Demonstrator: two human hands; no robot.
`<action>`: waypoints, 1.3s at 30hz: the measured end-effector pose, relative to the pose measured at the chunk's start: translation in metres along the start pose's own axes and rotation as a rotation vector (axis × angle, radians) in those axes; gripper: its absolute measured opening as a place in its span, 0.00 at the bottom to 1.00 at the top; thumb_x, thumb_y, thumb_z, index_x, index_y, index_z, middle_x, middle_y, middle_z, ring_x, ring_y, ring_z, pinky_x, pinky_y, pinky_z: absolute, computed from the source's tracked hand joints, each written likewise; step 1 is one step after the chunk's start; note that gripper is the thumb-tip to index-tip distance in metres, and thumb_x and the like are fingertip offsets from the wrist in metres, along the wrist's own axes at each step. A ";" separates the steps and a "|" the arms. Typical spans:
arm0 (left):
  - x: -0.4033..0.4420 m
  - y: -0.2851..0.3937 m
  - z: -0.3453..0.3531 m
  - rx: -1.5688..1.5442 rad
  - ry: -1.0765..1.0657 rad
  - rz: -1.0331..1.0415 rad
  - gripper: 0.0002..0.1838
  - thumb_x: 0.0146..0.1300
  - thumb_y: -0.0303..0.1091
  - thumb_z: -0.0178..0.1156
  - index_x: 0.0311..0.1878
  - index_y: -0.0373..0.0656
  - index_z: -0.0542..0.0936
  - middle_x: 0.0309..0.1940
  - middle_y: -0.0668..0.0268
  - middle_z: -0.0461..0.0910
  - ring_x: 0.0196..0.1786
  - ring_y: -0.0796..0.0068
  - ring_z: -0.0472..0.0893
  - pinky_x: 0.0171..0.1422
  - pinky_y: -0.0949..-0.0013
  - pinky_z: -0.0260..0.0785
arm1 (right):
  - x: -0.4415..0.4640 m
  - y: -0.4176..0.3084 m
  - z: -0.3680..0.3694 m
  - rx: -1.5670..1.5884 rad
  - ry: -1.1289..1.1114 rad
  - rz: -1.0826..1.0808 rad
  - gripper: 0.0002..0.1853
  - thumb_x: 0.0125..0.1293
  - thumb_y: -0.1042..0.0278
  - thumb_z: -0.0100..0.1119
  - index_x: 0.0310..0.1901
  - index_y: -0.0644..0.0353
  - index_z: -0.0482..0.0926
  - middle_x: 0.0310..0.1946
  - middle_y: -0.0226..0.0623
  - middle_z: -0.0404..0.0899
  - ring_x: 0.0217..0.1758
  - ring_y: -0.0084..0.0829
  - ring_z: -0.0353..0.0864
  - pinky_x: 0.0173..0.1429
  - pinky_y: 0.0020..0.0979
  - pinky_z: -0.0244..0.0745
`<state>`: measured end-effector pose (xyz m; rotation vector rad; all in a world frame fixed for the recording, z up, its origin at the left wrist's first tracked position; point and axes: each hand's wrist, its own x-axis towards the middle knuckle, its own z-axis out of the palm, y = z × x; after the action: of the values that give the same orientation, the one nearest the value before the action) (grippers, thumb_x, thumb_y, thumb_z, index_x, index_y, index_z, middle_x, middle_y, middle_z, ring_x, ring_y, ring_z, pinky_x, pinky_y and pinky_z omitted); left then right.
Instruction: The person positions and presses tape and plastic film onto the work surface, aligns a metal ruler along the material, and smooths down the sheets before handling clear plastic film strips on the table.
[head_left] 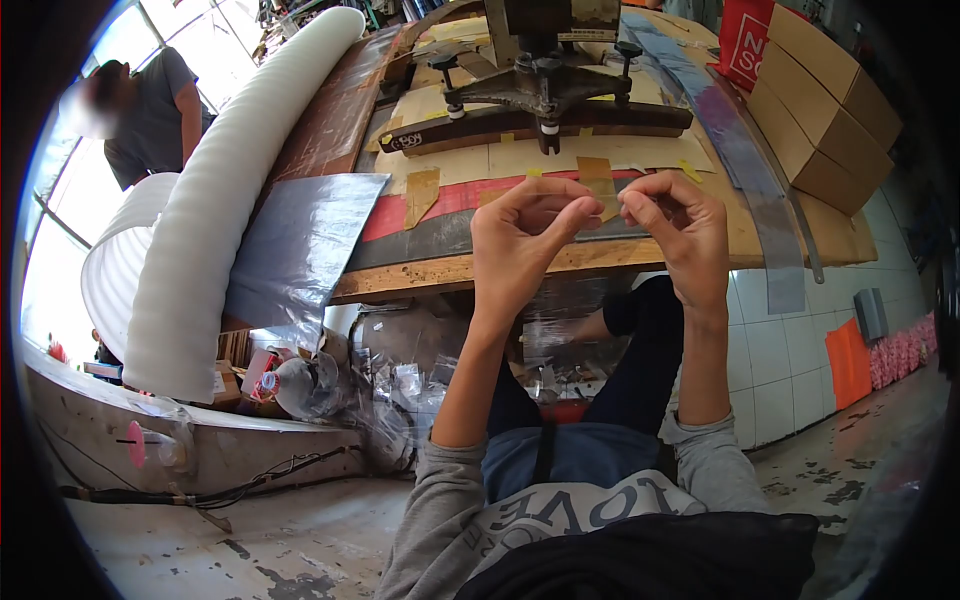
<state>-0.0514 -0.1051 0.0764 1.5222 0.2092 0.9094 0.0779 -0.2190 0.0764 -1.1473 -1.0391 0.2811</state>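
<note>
My left hand [530, 225] and my right hand [682, 222] are raised above the front edge of the workbench [420, 278]. Both are pinched, thumb against fingertips, facing each other with a small gap between. Something very thin and pale may span that gap, but it is too fine to make out. Just beyond the hands, pieces of brown tape [421, 196] stick to a red and dark strip [400, 222] along the bench. Behind them stands a metal press [545, 95] with a long dark bar [540, 128] at its base.
A tall white foam roll [240, 210] leans at the left, beside a grey plastic sheet [300, 240]. Cardboard boxes [820, 120] and a red bag [745, 45] stand at the right. A person [150, 115] is at the far left. Plastic bottles [300, 385] lie below the bench.
</note>
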 end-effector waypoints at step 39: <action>0.041 0.001 -0.029 0.015 -0.110 0.009 0.14 0.71 0.33 0.55 0.50 0.30 0.79 0.42 0.55 0.85 0.47 0.69 0.85 0.49 0.71 0.78 | 0.063 -0.004 -0.023 -0.316 -0.283 0.030 0.08 0.64 0.68 0.62 0.35 0.65 0.79 0.27 0.26 0.76 0.34 0.15 0.73 0.40 0.21 0.69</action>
<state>-0.0425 -0.0578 0.0912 1.5832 0.1298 0.8304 0.1282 -0.1927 0.1126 -1.4358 -1.3501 0.3172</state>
